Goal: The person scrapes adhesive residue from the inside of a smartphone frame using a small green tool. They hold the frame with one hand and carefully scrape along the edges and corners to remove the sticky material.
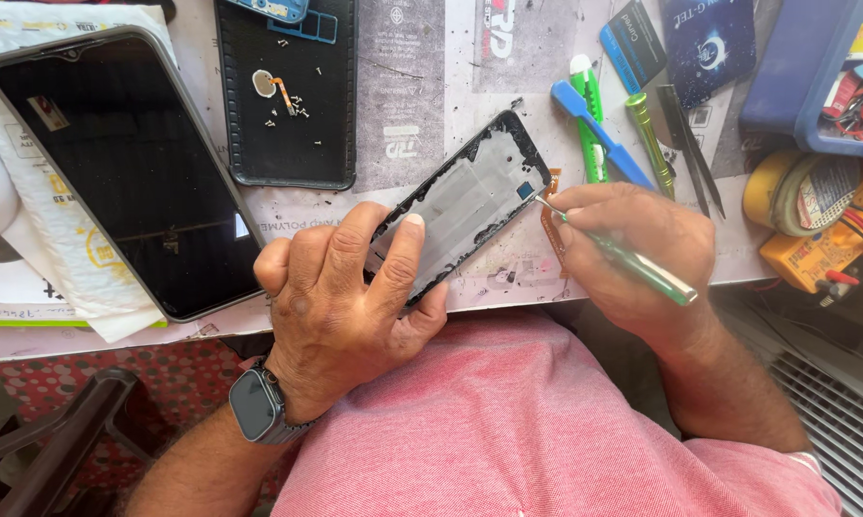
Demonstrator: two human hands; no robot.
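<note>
black phone (130,172) lies far left on table (451,86) | left hand (340,306), fingers spread, presses phone frame (465,206) flat at table edge | right hand (633,249) pinches green screwdriver (633,258), tip at frame's upper corner | green-blue tools (599,124) behind

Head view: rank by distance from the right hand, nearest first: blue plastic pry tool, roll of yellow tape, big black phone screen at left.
From the right hand:
1. Blue plastic pry tool, just above the hand on the table.
2. Roll of yellow tape, off to its right near the table edge.
3. Big black phone screen, far left, beyond the left hand.
</note>
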